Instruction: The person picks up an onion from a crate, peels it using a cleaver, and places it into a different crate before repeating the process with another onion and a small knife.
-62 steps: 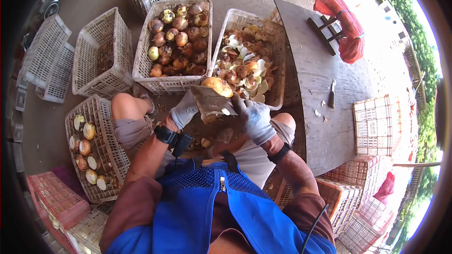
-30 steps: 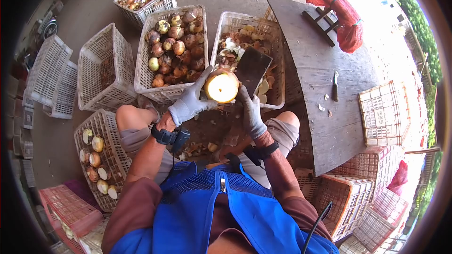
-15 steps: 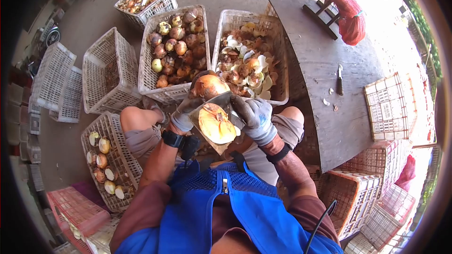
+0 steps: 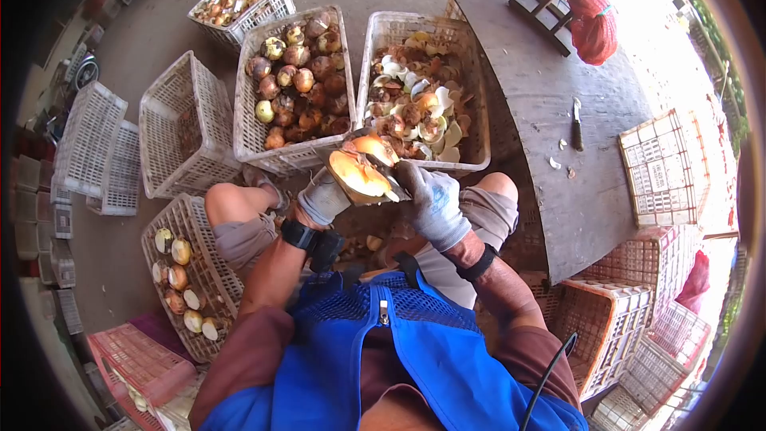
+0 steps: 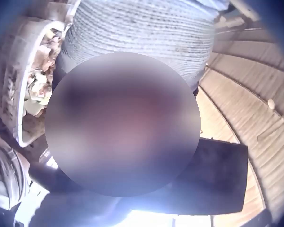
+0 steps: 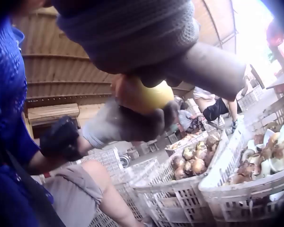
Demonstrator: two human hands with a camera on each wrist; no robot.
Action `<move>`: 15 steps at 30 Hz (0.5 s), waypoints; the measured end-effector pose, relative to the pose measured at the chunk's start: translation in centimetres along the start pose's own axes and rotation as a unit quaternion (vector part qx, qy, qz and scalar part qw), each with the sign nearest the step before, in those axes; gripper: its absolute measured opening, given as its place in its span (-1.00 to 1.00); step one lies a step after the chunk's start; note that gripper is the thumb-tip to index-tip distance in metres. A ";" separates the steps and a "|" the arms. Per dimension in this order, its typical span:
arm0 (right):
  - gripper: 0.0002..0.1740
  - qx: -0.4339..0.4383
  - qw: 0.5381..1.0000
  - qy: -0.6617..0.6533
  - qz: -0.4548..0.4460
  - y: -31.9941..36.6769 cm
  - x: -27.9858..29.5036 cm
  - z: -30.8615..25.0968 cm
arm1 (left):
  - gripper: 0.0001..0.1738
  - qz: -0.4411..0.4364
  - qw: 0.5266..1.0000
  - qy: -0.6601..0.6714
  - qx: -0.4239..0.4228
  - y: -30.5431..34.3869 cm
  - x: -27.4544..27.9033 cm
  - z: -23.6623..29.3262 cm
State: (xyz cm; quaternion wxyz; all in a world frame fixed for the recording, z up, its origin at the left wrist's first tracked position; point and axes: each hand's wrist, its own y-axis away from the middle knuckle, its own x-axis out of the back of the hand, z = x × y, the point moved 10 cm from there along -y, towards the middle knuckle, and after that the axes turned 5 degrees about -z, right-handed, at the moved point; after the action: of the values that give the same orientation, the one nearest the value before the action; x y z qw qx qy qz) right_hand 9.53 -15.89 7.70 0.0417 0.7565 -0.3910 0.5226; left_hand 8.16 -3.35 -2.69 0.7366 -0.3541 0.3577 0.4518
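My gloved left hand (image 4: 323, 198) holds a large brown-skinned onion (image 4: 371, 145) from its left side. The right hand (image 4: 435, 201), also gloved, grips a broad-bladed cleaver (image 4: 361, 199). Its blade lies against the near side of the onion, and a pale cut piece of onion (image 4: 357, 174) rests on it. In the right wrist view, the onion (image 6: 149, 97) shows yellow flesh between the left hand (image 6: 128, 120) below and the right hand (image 6: 132, 38) above. A blurred disc hides the middle of the left wrist view.
A crate of whole onions (image 4: 343, 72) and a crate of peelings (image 4: 487, 132) stand ahead. Trimmed onions (image 4: 181, 251) lie on an upturned crate at left. On the board (image 4: 535, 96) at right are a small knife (image 4: 577, 124) and a red net sack (image 4: 592, 32).
The onion's cut face showed a second ago with the cleaver held to its right. The cleaver then came against the onion, and its blade, bearing the cut piece, has since risen and tilted.
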 end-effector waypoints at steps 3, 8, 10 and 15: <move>-0.30 -0.049 0.994 -0.102 0.000 -0.1 -1.5 1.5 | -0.39 0.041 0.996 -0.081 0.001 0.1 2.0 -0.7; -0.33 -0.094 0.976 -0.190 -0.057 -0.1 -4.8 3.9 | -0.34 0.172 0.984 -0.041 -0.029 -0.2 1.1 0.3; -0.43 -0.185 0.946 -0.235 -0.123 -0.7 -6.5 5.3 | -0.32 0.194 0.972 -0.116 -0.057 -0.4 0.9 1.2; -0.67 -0.228 0.927 -0.296 -0.025 0.0 -7.7 6.1 | -0.35 0.211 0.970 -0.113 -0.049 0.0 3.3 0.8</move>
State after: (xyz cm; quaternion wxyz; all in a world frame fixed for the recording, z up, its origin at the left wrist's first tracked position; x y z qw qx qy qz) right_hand 13.01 -14.59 -1.36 0.1084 0.8564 -0.4750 0.1710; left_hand 9.49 -1.29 -5.06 0.6420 -0.2527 0.3164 0.6511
